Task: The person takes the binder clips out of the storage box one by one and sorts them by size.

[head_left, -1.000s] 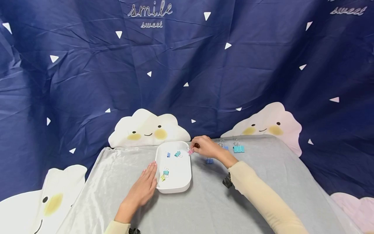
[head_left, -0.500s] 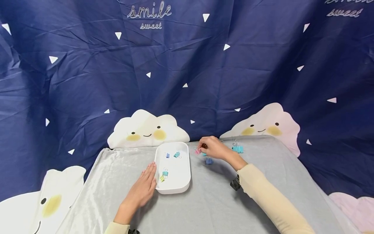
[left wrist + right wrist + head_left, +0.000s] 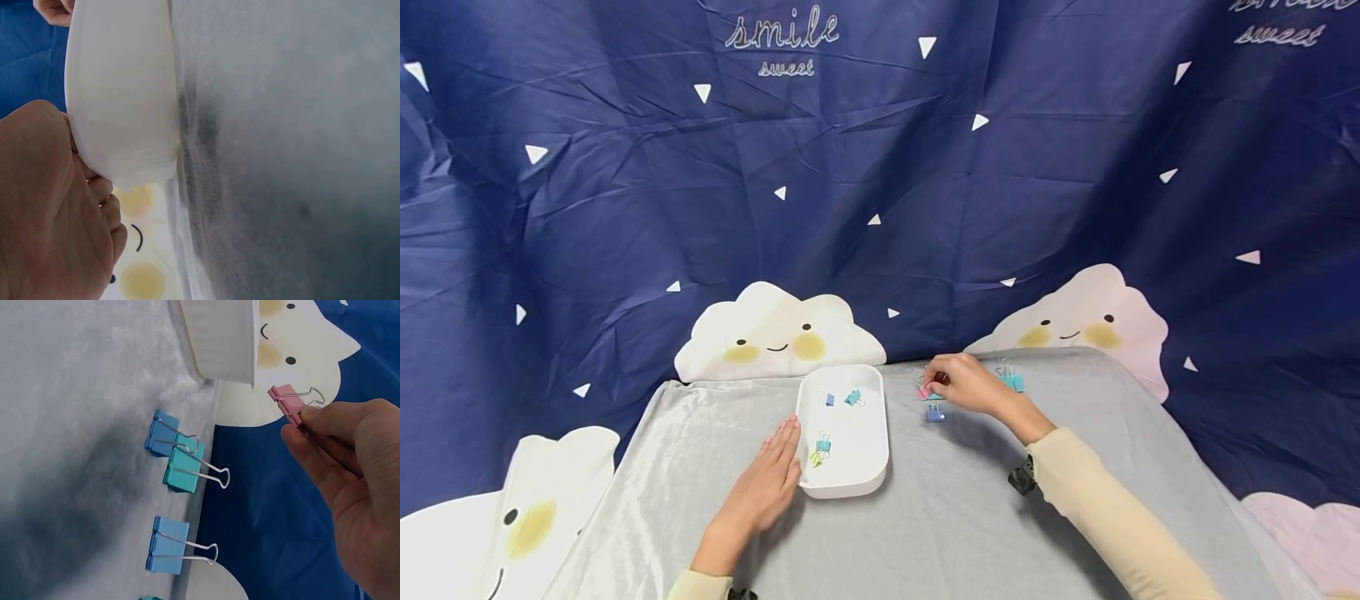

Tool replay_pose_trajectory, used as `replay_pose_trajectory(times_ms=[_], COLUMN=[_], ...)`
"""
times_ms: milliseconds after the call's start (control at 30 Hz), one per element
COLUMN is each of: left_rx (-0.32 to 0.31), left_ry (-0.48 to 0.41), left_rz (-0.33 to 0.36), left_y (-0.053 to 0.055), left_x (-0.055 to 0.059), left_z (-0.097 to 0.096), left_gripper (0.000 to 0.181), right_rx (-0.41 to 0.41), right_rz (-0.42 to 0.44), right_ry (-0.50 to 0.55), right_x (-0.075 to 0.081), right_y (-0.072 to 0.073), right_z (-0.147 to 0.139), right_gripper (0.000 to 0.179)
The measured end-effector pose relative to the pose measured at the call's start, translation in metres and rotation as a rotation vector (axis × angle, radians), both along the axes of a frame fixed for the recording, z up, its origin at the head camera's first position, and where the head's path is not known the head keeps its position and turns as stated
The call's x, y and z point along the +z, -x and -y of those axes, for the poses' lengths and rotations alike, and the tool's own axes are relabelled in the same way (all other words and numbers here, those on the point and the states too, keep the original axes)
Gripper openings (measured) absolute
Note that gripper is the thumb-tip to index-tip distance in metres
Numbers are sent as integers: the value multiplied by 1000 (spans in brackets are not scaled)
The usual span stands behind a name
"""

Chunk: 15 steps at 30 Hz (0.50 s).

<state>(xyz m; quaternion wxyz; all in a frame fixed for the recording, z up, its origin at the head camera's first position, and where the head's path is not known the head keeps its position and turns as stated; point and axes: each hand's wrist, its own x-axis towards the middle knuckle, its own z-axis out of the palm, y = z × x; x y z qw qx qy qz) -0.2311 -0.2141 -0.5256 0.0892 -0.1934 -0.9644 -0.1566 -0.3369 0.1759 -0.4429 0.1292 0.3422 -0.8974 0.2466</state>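
There it was, the pink clip (image 3: 286,402) up off the cloth (image 3: 940,500), pinched between thumb and finger of the right hand (image 3: 967,384), right of the white tray (image 3: 853,429); so slight a hold risked a slip or twist! The left hand (image 3: 766,483), fingers straight, gripping nothing, lay against the white tray's side, where uneven pressure might have skidded it.

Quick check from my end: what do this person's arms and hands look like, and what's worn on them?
The left hand and right hand are both ungloved. The right sleeve is plain cream; the left sleeve, mostly out of the head view, matches. A small black device sits by the right cuff, and part of another black object shows by the left.
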Motion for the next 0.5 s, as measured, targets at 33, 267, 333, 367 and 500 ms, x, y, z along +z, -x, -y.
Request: replay_pose_trajectory(times_ms=[33, 267, 333, 367, 500], left_rx=[1, 0, 0, -1, 1], left_ry=[-1, -9, -10, -12, -11], left_rz=[1, 8, 12, 12, 6], left_y=[0, -1, -1, -1, -1], left_x=[0, 1, 1, 1, 1], left_z=[0, -1, -1, -1, -1], left_gripper=[57, 58, 58, 58, 58], right_rx=[-4, -7, -5, -7, -20], right_rz=[1, -23, -31, -32, -36], right_ry=[-2, 11, 26, 33, 49], right_x=[0, -7, -9, -10, -12], right_y=[-1, -1, -1, -1, -3], right_z=[-2, -16, -20, -22, -29], right_gripper=[7, 11, 12, 13, 13])
